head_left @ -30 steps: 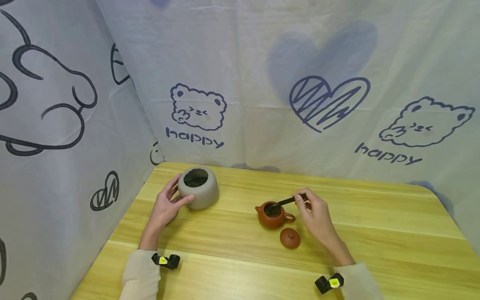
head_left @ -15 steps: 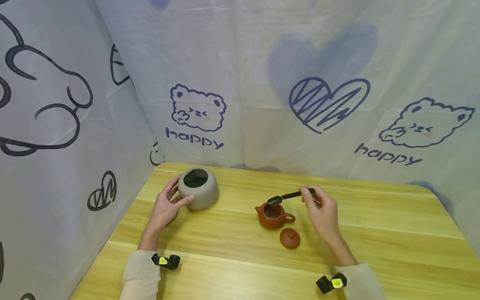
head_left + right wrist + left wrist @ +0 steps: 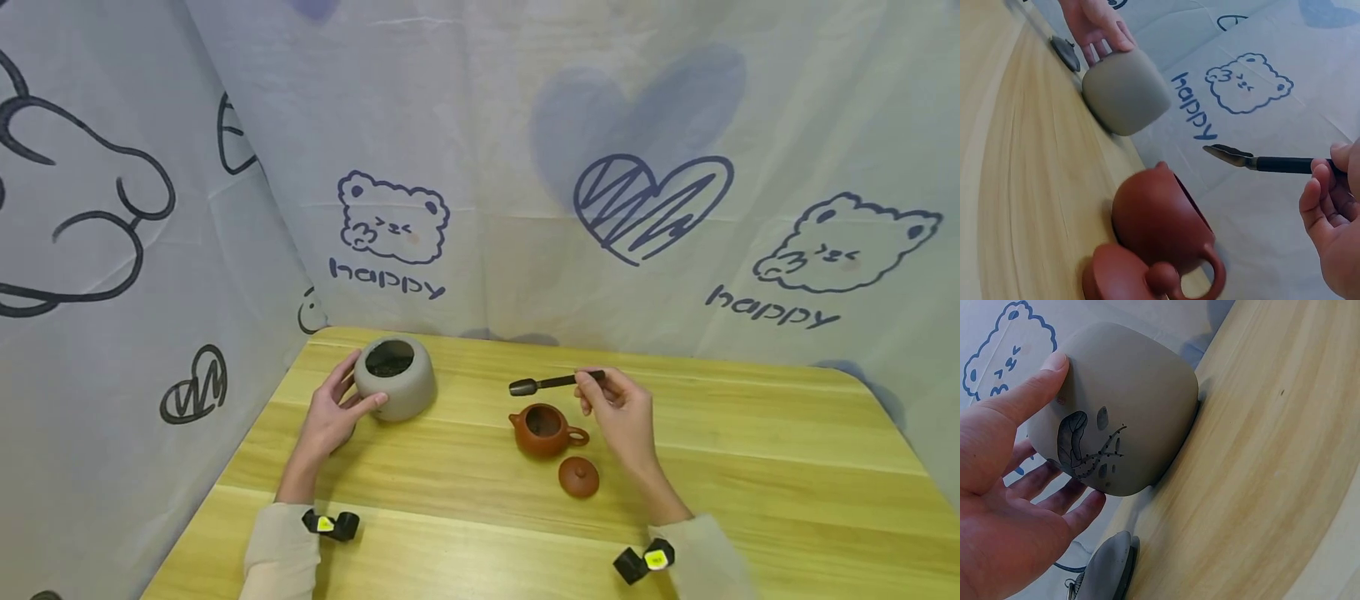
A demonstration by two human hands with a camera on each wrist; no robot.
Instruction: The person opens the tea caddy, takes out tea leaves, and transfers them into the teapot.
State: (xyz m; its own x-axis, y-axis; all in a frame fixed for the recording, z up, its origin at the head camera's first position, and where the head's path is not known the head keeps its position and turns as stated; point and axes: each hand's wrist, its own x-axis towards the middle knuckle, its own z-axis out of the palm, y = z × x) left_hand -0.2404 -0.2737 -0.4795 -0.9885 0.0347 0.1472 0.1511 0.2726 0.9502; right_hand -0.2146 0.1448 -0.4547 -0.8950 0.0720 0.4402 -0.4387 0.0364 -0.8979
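My left hand [image 3: 330, 417] holds a grey tea jar [image 3: 408, 392] at the table's back left, thumb on its near side and fingers round its far left. Dark contents show inside its mouth. The jar's side carries a painted leaf design [image 3: 1075, 437]. In my right hand [image 3: 622, 412] a tea scoop [image 3: 525, 387] is pinched by its black handle, above and behind a red clay teapot [image 3: 538, 442]. The scoop's bowl points left; whether it holds anything I cannot tell. The teapot stands uncovered, with its lid [image 3: 579, 477] on the table in front.
A grey lid [image 3: 1105, 569] with a small metal fitting lies on the wooden table [image 3: 450, 500] beside the jar, hidden by my left hand in the head view. A printed cloth [image 3: 510, 167] hangs behind the table and along its left side.
The tea scoop has come up out of the teapot and shifted left, now level above the pot's far side. My left hand and the jar stay in place.
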